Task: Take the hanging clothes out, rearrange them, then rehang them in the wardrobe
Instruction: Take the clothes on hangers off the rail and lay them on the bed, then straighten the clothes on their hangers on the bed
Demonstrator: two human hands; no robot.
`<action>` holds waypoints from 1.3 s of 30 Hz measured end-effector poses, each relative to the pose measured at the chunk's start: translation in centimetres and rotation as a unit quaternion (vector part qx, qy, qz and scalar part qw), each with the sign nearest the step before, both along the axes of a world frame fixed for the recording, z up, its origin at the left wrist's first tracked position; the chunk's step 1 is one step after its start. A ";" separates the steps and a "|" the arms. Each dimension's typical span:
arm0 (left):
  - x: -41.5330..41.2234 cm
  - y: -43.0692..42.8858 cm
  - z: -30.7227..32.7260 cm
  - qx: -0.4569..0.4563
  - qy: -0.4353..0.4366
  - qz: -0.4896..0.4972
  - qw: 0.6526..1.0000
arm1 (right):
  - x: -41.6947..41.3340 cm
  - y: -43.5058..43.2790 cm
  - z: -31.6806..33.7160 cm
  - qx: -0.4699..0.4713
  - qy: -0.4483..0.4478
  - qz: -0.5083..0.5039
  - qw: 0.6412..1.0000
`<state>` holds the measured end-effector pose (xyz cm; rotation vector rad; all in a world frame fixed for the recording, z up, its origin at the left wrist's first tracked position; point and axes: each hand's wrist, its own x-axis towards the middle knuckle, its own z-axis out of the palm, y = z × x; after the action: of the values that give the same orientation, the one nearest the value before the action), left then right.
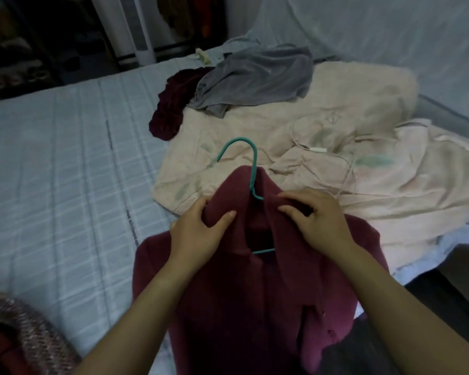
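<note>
While I hold the maroon fleecy button-front top (241,307) over the near edge of the bed, it sits on a teal thin wire hanger (253,169). The top drapes from the collar down toward me. Its long axis runs straight away from me, and the hanger hook points ahead and curls left.

My left hand (198,234) pinches the left collar fold, thumb on the front. My right hand (317,220) has its fingers curled over the right collar side. Both hands are closed on fabric, neither on the hanger.

The hook stands just beyond and between the hands, about equally near each. I judge either hand can take it once the collar is settled.

The pale blue checked mattress (52,171) lies beneath. A cream rumpled quilt (336,125) lies ahead on the right, with a thin white cable (320,150) across it. At the quilt's far end a grey soft garment (255,77) lies partly over a dark wine-red bunched garment (168,115), both off hangers.

The dark wardrobe opening (187,20) is far ahead on the left. Some clothes hang inside, too dim to name.
</note>
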<state>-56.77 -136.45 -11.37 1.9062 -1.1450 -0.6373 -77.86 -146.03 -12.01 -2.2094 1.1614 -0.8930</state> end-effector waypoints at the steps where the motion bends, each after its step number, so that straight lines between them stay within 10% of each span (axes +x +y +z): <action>1: 0.0 -1.3 -0.4 0.011 -0.004 0.005 1.000 | 0.1 -1.7 -0.6 0.019 -0.002 0.011 1.000; 19: 0.3 -9.1 -9.8 0.235 -0.158 0.067 0.957 | 4.1 -13.0 -11.4 0.078 0.260 0.132 0.953; 39: -4.3 31.7 -5.6 0.159 -0.092 0.320 0.930 | 11.6 23.0 -4.5 0.003 0.252 0.416 0.873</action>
<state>-61.09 -104.76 -16.98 2.4851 -0.4704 -0.2892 -66.26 -123.01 -16.56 -2.6363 0.2641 0.0566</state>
